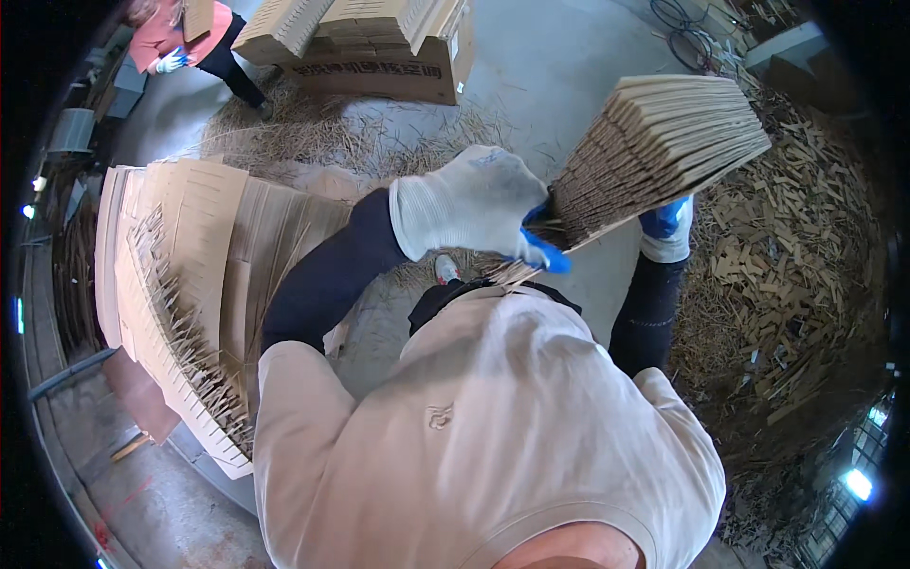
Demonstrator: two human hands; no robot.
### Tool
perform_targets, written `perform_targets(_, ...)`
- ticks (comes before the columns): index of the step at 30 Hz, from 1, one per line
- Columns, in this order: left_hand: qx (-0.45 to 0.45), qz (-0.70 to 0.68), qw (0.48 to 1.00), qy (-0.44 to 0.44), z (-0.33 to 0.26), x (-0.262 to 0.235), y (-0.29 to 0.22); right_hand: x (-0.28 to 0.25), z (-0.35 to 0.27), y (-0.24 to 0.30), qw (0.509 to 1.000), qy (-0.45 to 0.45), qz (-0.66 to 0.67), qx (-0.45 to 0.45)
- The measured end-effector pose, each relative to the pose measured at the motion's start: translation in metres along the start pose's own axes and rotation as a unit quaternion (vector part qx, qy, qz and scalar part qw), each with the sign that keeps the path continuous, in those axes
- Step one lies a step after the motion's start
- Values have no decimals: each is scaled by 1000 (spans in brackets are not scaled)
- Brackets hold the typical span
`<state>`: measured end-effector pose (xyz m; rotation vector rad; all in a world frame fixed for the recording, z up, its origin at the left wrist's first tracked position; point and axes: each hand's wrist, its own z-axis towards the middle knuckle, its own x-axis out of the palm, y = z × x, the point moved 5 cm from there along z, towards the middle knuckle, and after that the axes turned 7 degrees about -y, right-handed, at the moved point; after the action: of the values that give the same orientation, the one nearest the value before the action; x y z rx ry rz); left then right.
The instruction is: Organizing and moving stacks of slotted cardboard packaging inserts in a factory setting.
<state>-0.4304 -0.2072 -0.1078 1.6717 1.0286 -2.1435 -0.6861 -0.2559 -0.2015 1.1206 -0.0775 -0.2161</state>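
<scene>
Nearest us, a worker in a pale tee (531, 408) w/ dark sleeves (318, 266) holds a thick stack (654, 142) of slotted cdbd, just fwd and R of the chest. L hand (479, 204), white-gloved w/ blue grip, is clasped on the stack's lower, narrower end; R hand (668, 228), gloved alike, sits against its underside nr the wide end, fingers mostly hidden, so can't tell from here how tightly they close. The line that counts: the stack lies btwn the two hands, long axis slanting from the L hand, close to the body, up and away to the R; L hand is nearer the narrow end, R hand the wide one. Loose strips (512, 275) poke out just below the L hand. A pale shoe (446, 269) shows beneath. Farther out on the L, a pile of cards (204, 213), one edge bristling w/ bits; opp., on the R, a broad scrap heap (787, 247). Past those, straw-like shreds (294, 128) litter the grey floor (512, 57) by a big box (379, 81) topped w/ more cdbd, dark cable (678, 28) coiled well to its R. Far bkgd, upper L: a co-worker (216, 30) in pink, a brown card (198, 19) at the chest.
</scene>
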Motion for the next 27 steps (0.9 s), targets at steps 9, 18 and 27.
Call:
perform_targets(9, 44, 56, 997, -31, -1, 21, -1, -2, -14, 12, 998, 3, 28, 63)
perform_targets(18, -91, 120, 955, -254, -51, -2, -17, -63, -10, -6, 975, -160, 125, 86)
perform_targets(27, -108, 126, 958, -233, -25, -6, -15, -13, 14, 36, 997, -44, 58, 20)
